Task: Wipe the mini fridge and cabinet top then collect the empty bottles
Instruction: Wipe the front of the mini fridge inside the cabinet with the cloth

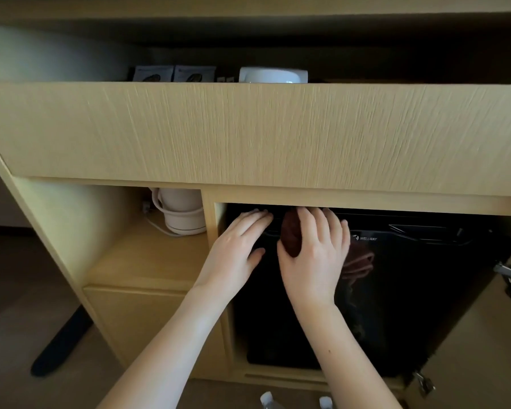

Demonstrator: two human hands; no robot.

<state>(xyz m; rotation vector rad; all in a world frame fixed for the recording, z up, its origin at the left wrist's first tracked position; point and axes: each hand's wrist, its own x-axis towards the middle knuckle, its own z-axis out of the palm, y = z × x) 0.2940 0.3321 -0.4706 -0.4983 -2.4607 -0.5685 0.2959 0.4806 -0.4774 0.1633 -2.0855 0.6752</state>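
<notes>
Wiping is under way: a brown cloth is clamped in the right hand against the mini fridge; left hand fingers spread flat; bottles uncollected.

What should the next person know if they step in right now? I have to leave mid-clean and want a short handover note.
Left hand: open, flat against the top left edge of the black mini fridge, holding nothing.
Right hand: fingers curled over a dark red cloth, pressing it on the fridge door near the top.
Cabinet door is open; the fridge sits in its compartment, with a white kettle in the shelf compartment to its left.
Two bottle caps show at the bottom edge, on the floor.
Done: fridge wiping is under way.
Left: the rest of the fridge, the cabinet top, then the bottles.
</notes>
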